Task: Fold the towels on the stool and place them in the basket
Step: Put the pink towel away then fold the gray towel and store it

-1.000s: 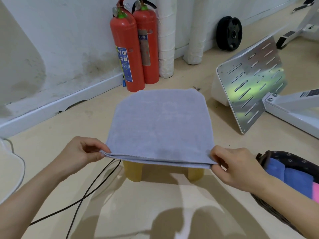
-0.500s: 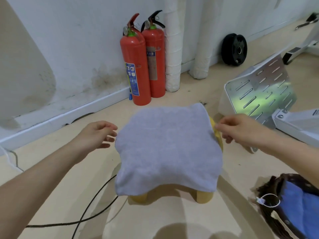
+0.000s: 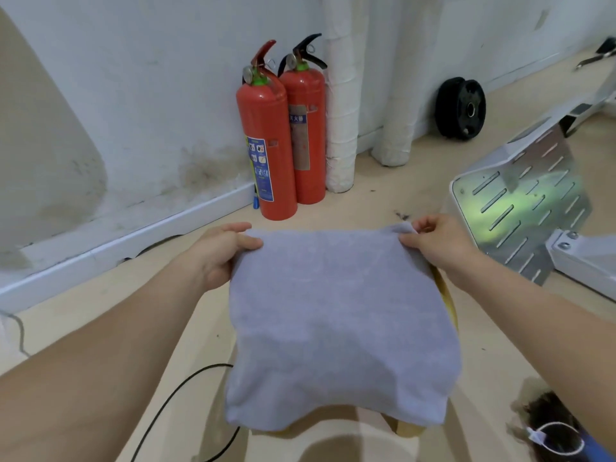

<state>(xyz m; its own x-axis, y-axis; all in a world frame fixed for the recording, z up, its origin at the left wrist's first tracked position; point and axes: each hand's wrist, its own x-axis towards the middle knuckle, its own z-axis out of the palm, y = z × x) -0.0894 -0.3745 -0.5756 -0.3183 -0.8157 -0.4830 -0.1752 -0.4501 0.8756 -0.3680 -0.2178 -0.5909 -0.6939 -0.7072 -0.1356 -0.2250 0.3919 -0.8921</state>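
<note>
A grey-blue towel (image 3: pixel 336 325) lies draped over the yellow stool (image 3: pixel 446 295), which shows only as a thin edge on the right and a leg below. My left hand (image 3: pixel 223 251) pinches the towel's far left corner. My right hand (image 3: pixel 436 238) pinches its far right corner. The towel's near edge hangs over the stool's front. The dark woven basket (image 3: pixel 546 425) sits at the bottom right, only partly in view, with a bit of blue cloth inside.
Two red fire extinguishers (image 3: pixel 266 141) stand against the wall behind the stool, beside white wrapped pipes (image 3: pixel 340 105). A slotted metal plate (image 3: pixel 520 208) on a white frame lies to the right. A black cable (image 3: pixel 173 401) runs over the floor on the left.
Both hands let go of the towel's near edge, moved away from me along its sides and closed on its far corners. The towel now lies flat on the stool. The camera came closer.
</note>
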